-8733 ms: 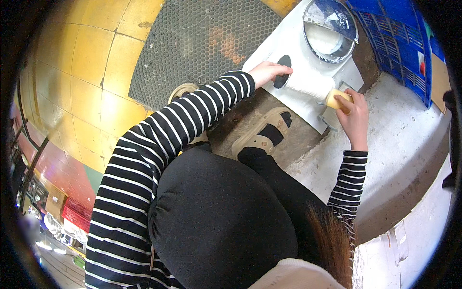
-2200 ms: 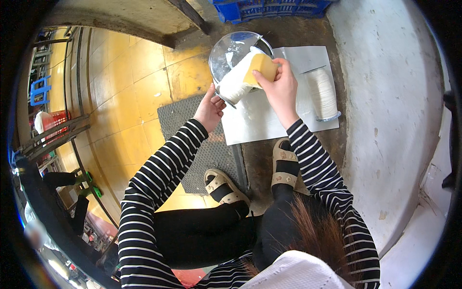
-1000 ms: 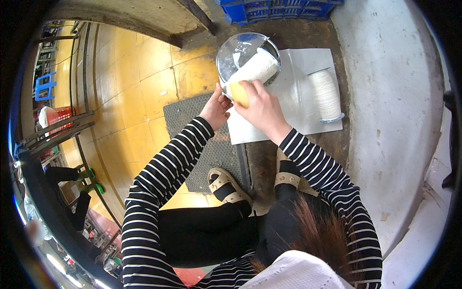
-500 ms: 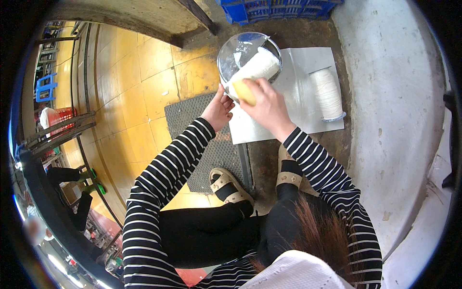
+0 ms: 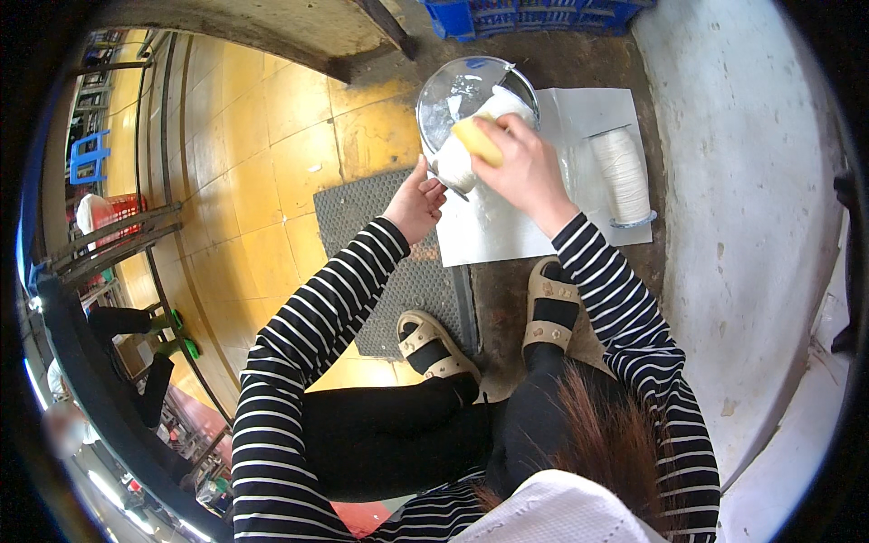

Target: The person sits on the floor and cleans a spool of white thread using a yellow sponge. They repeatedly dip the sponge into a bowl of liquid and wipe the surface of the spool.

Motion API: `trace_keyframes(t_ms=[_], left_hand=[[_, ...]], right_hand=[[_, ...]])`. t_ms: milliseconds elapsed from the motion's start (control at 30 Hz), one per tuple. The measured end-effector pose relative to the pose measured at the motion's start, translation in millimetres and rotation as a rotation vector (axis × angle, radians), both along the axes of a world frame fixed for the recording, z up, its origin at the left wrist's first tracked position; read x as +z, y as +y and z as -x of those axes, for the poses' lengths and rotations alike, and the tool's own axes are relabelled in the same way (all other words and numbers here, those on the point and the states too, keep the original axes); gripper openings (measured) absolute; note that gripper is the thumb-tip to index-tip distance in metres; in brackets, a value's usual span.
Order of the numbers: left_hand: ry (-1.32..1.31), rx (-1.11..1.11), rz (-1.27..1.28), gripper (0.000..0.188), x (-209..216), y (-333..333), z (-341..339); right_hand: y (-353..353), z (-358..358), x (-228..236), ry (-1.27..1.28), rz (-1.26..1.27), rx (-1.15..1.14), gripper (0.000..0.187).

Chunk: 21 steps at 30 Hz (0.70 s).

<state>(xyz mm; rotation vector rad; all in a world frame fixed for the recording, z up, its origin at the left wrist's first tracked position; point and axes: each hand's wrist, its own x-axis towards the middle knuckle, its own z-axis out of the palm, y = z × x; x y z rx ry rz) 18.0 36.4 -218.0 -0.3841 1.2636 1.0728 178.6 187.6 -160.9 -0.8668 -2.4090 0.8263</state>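
Note:
A spool of white thread [image 5: 455,165] lies tilted across a shiny metal bowl [image 5: 441,83]. My left hand [image 5: 415,204] is at the spool's near-left end, its fingers curled against the edge there. My right hand [image 5: 527,166] grips a yellow sponge [image 5: 477,142] and presses it on the thread near the middle of the spool. The fingers and sponge cover part of the winding. To the right, a second spool of white thread [image 5: 621,177] with a bluish end disc lies on a white sheet [image 5: 543,222].
A blue plastic crate [image 5: 539,18] stands beyond the bowl. The pale wall [image 5: 724,226] rises on the right. A dark textured mat [image 5: 353,213] lies left of my feet on yellow tiles. A wooden board [image 5: 244,32] is at the far left.
My right hand has slid the sponge away from me and to the right along the spool. My left hand stays at the near end. The whole view has shifted slightly.

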Motion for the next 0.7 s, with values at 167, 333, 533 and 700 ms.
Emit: trace_keyframes(t_ms=[167, 333, 533, 700], left_hand=[[-0.116, 0.071, 0.025, 0.062, 1.7, 8.3, 13.2], [-0.058, 0.069, 0.053, 0.044, 3.6, 12.6, 11.1], [0.230, 0.117, -0.012, 0.046, 17.4, 16.3, -7.2], [0.406, 0.149, -0.058, 0.040, 27.9, 21.2, -24.5]], right_hand=[[11.6, -17.9, -4.3, 0.196, 0.113, -0.051, 0.039], [45.2, -38.2, -2.5, 0.318, 0.219, -0.278, 0.043], [71.2, -67.8, 6.5, 0.385, 0.227, -0.392, 0.042], [77.6, -76.2, 7.6, 0.378, 0.341, -0.497, 0.041]])
